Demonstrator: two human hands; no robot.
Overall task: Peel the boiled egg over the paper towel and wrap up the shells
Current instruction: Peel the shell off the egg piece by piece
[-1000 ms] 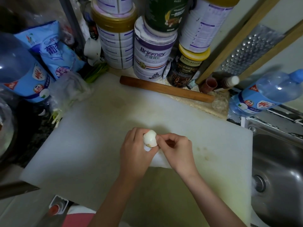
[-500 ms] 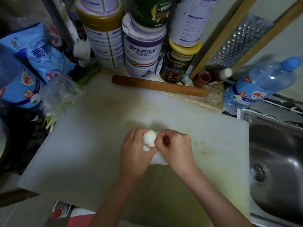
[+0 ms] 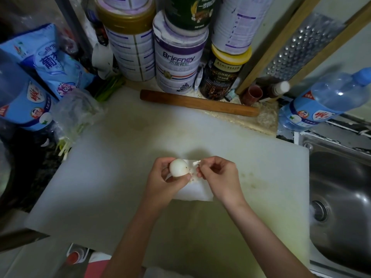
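Cramped kitchen counter, with one big white cutting board (image 3: 120, 177) and one steel sink (image 3: 341, 187) on its right. One wooden rolling pin (image 3: 198, 106) lies along the back edge. There's a water bottle (image 3: 22, 101) far left and a second water bottle (image 3: 325, 103) at right, so two. One paper towel (image 3: 192, 192) lies flat mid-board. One egg (image 3: 177, 167), mostly bare white, is just above it, gripped in the curled fingers of the person's left hand (image 3: 160, 181). The right hand (image 3: 218, 177) is just beside it, pinching one small shell piece (image 3: 195, 163). The shell bits (image 3: 191, 174) on the towel are too small to count.
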